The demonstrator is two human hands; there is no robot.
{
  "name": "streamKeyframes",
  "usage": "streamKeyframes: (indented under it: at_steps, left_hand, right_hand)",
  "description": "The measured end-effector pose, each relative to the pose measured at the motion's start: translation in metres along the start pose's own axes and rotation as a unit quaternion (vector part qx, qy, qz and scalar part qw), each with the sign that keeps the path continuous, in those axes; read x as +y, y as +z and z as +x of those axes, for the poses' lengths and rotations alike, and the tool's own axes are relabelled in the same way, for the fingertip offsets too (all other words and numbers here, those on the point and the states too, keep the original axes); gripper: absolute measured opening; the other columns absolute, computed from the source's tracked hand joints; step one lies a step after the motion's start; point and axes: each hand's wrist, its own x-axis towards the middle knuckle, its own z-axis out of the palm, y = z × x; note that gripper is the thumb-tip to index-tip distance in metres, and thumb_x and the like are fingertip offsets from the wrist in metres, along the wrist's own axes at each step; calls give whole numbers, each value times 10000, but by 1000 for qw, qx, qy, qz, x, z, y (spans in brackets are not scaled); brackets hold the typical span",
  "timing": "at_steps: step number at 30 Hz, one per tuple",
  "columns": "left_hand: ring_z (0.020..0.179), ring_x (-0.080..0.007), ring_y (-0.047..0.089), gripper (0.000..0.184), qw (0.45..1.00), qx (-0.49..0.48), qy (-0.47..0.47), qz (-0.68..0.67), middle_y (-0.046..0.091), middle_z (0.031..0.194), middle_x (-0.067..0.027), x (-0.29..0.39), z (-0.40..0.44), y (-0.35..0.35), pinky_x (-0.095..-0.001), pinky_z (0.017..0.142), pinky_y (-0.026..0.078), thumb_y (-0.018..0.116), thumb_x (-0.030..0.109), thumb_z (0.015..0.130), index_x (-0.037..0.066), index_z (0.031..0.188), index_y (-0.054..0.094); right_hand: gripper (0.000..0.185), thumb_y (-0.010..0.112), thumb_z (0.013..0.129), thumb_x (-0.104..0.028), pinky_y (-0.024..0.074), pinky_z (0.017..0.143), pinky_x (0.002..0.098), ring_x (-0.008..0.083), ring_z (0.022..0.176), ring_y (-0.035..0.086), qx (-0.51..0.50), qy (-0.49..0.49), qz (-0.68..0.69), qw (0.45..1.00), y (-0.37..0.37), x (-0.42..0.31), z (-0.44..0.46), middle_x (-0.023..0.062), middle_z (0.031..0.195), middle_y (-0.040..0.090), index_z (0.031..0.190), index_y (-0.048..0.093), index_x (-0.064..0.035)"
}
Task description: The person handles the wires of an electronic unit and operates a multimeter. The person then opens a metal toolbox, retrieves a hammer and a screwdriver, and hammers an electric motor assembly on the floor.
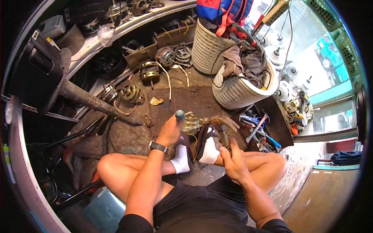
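My left hand (169,130), with a watch on the wrist, is closed round a tool with a rounded teal handle end (180,115). Its shaft and tip are hidden from me. My right hand (234,163) grips the dark handle of a claw hammer (222,122), its metal head raised just right of the motor. Between my feet sits a small metal electric motor (191,122), partly covered by my left hand and the hammer head. A yellow wire (195,144) runs near the motor, and a white cable (169,83) lies beyond it.
Several other motors (131,93) lie on the dirty floor ahead. Two white baskets (244,91) stand front right, the nearer one heaped with cloth. A tool box (278,124) with a second hammer (257,128) sits at my right. A metal post (93,101) slants in from the left.
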Motion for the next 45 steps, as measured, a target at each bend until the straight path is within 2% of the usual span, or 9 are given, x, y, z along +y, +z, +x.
streamKeyframes:
  at_steps: [11,15,16,18,22,25,31,38,45]
  left_hand:
    - [1133,-442,636,319,999,-20,14,45,688,1144,-252,29,-12,-1,-453,936,506,576,171,1017,42,1309,568]
    - [1106,-445,646,313,999,-20,8,29,691,1138,-247,19,-17,-2,-466,910,514,573,194,1027,49,1304,566]
    - [1106,-445,646,313,999,-16,7,28,691,1138,-247,21,-15,-2,-466,910,514,573,194,1027,49,1304,566]
    - [1084,-403,656,203,1000,16,1,20,719,1081,-171,25,-19,-1,-472,930,521,611,189,1016,47,1157,647]
    - [1095,-406,650,246,999,8,-29,27,719,1103,-183,18,-17,0,-476,929,518,597,244,1030,50,1175,638]
    - [1054,-389,673,161,1000,-1,-22,20,715,1064,-172,25,-33,-8,-447,904,526,575,159,1034,69,1157,628]
    - [1001,-441,666,283,1000,26,-13,-4,698,1077,-206,8,-11,-5,-450,865,534,547,267,1054,40,1218,589]
    - [1091,-479,643,327,1000,-11,11,-13,684,1141,-252,14,-1,-3,-476,893,520,616,222,1013,33,1274,554]
    - [1086,-465,654,341,999,-42,6,0,688,1157,-266,14,3,-4,-479,889,530,616,215,1015,28,1300,597]
  right_hand:
    - [293,590,1037,-284,462,624,566,490,765,664,-74,-168,-209,961,17,-40,47,256,827,678,1209,487,-71]
    - [306,565,1051,-283,467,628,557,506,773,661,-106,-88,-122,983,-8,-81,59,298,742,636,1217,483,-40]
    - [253,537,1051,-160,492,597,436,276,629,637,-52,-97,-141,984,-21,-113,52,169,685,626,1254,510,-12]
    - [230,546,1048,-147,462,534,371,194,580,557,79,-296,-81,948,-20,-111,48,77,694,610,1227,522,-6]
    - [236,582,1031,-235,425,556,486,360,572,556,41,-340,-180,922,-4,-68,49,167,672,564,1082,514,-15]
    - [300,524,1054,-261,417,726,662,579,882,614,-86,-7,-165,983,15,-33,52,371,891,651,1186,449,-2]
    - [275,574,1053,-198,496,607,416,341,676,687,75,-191,-55,977,-30,-82,29,186,788,663,1260,507,-30]
    - [330,580,1047,-251,523,728,439,395,795,708,11,-20,-9,1000,-11,-24,14,238,858,697,1273,540,-13]
    - [285,563,1052,-204,519,711,466,452,836,696,-23,-98,-36,994,-8,-51,33,241,853,681,1283,503,-49]
